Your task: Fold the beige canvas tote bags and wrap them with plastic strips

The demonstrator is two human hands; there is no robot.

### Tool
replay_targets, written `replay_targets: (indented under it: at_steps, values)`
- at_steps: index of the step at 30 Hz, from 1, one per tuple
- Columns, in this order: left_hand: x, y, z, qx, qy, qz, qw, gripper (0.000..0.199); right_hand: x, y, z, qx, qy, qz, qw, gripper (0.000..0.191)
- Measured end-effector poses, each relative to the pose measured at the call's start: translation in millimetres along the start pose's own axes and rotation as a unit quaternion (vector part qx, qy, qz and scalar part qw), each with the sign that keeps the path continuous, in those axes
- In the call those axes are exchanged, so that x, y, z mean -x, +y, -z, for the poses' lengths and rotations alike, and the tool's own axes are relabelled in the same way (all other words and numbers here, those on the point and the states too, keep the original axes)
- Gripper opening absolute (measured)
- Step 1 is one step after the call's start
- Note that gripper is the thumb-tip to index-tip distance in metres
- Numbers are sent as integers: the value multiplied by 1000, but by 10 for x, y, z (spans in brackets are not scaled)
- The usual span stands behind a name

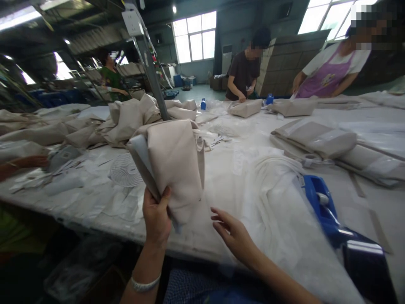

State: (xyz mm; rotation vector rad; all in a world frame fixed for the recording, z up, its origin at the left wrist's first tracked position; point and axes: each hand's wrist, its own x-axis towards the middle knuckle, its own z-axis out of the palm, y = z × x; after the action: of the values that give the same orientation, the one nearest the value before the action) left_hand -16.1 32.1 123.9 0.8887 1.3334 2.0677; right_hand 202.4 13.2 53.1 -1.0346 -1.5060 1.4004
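A fan grille (125, 169) lies on the bench (221, 177). Just right of it, the left hand (156, 217) has its grip closed on the lower edge of a beige bag (175, 164), held upright above the bench. The right hand (232, 234) hovers open beside it. Farther right lies a blue tape dispenser (322, 207).

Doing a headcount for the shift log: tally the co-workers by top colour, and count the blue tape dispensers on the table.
Co-worker in green top: 1
Co-worker in dark top: 1
Co-worker in purple apron: 1
Blue tape dispenser: 1
Total: 4
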Motion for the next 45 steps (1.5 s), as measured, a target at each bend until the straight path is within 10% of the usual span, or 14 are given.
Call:
replay_targets:
  at_steps: [8,17,30,34,37,40,45]
  values:
    - [225,-377,-115,165,95,162,968,40,-12,15,8,-357,82,-241,898,65]
    - [440,-387,-5,222,127,297,920,26,105,-137,-275,-345,-29,-178,921,59]
    - [793,-647,50,126,87,452,879,13,-358,-10,346,-124,24,-141,982,57]
    - [794,-725,21,109,88,470,871,7,-459,75,493,97,65,-83,990,60]
    - [791,-753,-41,112,92,468,872,5,-408,43,449,340,144,96,924,65]
    - [800,-786,-92,115,78,466,874,10,-304,45,271,486,36,248,837,62]
    - [834,-691,54,90,9,508,857,12,-168,312,64,544,-85,253,795,70]
